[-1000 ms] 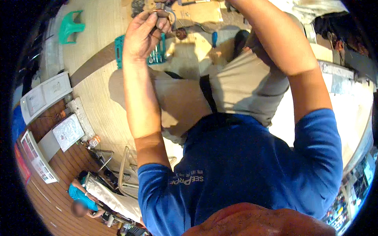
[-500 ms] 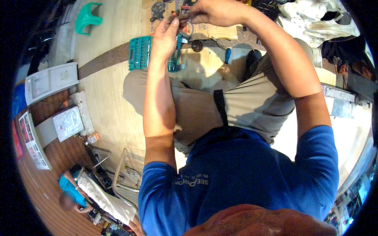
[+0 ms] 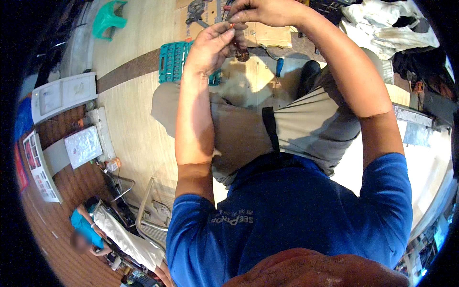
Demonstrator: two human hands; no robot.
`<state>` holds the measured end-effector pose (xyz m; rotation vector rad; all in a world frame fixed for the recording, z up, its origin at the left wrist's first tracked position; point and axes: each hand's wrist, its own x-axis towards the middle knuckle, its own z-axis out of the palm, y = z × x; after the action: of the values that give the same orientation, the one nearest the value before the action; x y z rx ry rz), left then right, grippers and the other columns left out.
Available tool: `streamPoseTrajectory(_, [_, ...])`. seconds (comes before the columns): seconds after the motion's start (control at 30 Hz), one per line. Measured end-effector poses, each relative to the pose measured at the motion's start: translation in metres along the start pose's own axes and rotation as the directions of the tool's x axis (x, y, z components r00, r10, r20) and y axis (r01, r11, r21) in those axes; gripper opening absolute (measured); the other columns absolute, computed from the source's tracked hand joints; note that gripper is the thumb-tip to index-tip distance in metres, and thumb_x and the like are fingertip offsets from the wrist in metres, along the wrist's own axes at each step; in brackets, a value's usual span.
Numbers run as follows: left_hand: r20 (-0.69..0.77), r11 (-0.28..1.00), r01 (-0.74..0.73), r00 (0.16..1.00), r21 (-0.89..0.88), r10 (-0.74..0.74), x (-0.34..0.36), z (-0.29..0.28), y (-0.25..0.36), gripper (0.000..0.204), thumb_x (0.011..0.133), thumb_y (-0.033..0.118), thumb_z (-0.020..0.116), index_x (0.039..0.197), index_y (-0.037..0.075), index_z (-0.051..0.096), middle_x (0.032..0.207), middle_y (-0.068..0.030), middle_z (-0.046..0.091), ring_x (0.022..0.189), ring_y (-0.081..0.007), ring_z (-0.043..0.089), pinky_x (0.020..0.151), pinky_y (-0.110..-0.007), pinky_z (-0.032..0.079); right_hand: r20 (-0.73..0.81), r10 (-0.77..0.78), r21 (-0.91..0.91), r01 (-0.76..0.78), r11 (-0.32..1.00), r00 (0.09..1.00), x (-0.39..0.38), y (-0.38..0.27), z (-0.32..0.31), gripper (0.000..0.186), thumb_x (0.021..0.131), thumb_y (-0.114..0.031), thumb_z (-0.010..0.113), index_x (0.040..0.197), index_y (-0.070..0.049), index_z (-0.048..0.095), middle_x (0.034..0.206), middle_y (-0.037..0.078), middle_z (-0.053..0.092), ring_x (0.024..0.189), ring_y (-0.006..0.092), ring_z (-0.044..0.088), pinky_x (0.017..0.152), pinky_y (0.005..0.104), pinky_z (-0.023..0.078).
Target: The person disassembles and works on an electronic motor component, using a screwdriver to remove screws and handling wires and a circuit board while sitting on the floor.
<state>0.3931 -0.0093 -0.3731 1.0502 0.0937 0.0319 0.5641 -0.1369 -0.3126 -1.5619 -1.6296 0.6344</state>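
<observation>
Both my hands meet above a cardboard sheet [image 3: 275,36] on the floor. My left hand [image 3: 208,50] is closed, thumb and fingers pinching a small orange-red piece [image 3: 233,26]. Just above it, my right hand [image 3: 267,12] has its fingers curled in at the same piece; what they grip is too small to make out. A dark round part [image 3: 242,55] shows just beyond my left fingertips. Partly behind my left hand lies a teal socket-set case [image 3: 165,64], opened out. A blue-handled screwdriver [image 3: 279,67] rests on the floor to the right.
Dark metal parts [image 3: 196,12] lie on the cardboard. A green stool [image 3: 106,21] stands far left, and a crumpled white sheet [image 3: 368,24] far right. My bent legs [image 3: 306,124] frame the floor. A metal chair [image 3: 143,210] and another person [image 3: 83,222] are at lower left.
My left hand has shifted slightly right and turned, its thumb pointing more to the right. The orange-red piece now shows between the hands. My right hand has come in just above it.
</observation>
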Motion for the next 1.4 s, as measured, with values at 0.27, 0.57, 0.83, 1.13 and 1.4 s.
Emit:
streamPoseTrajectory(0.27, [-0.106,0.995,0.076,0.991,-0.058,-0.082,-0.004,-0.002,-0.001,0.021,0.091,0.011,0.057,0.102,-0.006,0.059,0.09,-0.0167,0.066,0.08,-0.0241,0.066,0.073,-0.034,0.055,-0.024,-0.087,-0.126,0.083,0.989,0.996,0.001,-0.003,0.012,0.016,0.081,-0.015,0.066,0.083,0.001,0.066,0.074,0.021,0.061,0.066,0.0315,0.061,0.061,0.0376,0.047])
streamPoseTrajectory(0.57, [-0.323,0.999,0.041,0.946,0.034,-0.028,-0.002,-0.003,0.001,0.021,0.09,0.01,0.058,0.101,-0.008,0.058,0.079,-0.0135,0.065,0.064,-0.0195,0.065,0.059,-0.027,0.055,-0.022,-0.092,-0.129,0.088,0.988,0.996,0.006,0.006,0.018,0.017,0.083,-0.015,0.06,0.088,0.002,0.061,0.078,0.023,0.06,0.072,0.0391,0.059,0.064,0.0433,0.046])
streamPoseTrajectory(0.83, [-0.345,0.996,-0.041,0.936,0.082,0.067,0.003,-0.006,-0.004,0.027,0.093,0.016,0.055,0.108,-0.006,0.056,0.097,-0.017,0.064,0.083,-0.0235,0.065,0.073,-0.036,0.056,-0.083,-0.136,-0.23,0.114,0.966,0.987,0.005,0.017,0.021,0.018,0.083,-0.015,0.058,0.082,0.003,0.057,0.072,0.025,0.057,0.071,0.0429,0.057,0.061,0.045,0.045])
streamPoseTrajectory(1.13, [-0.102,0.972,0.157,0.979,-0.175,-0.176,-0.003,0.007,-0.005,0.05,0.095,0.043,0.045,0.122,0.002,0.05,0.088,-0.0067,0.055,0.074,-0.0165,0.056,0.071,-0.035,0.049,-0.131,-0.247,-0.248,0.209,0.946,0.96,0.007,0.023,0.012,0.02,0.084,-0.015,0.057,0.081,0.005,0.055,0.078,0.026,0.057,0.075,0.0438,0.056,0.065,0.0461,0.044])
streamPoseTrajectory(1.4, [-0.346,0.999,0.045,0.938,0.008,-0.04,-0.001,0.024,-0.007,0.022,0.097,0.02,0.046,0.095,0.001,0.055,0.063,0.0013,0.042,0.051,-0.0089,0.036,0.046,-0.023,0.03,-0.16,-0.07,-0.155,0.045,0.987,0.985,0.007,0.014,0.013,0.027,0.088,-0.021,0.058,0.088,0.006,0.059,0.08,0.026,0.059,0.075,0.0415,0.057,0.066,0.0438,0.045])
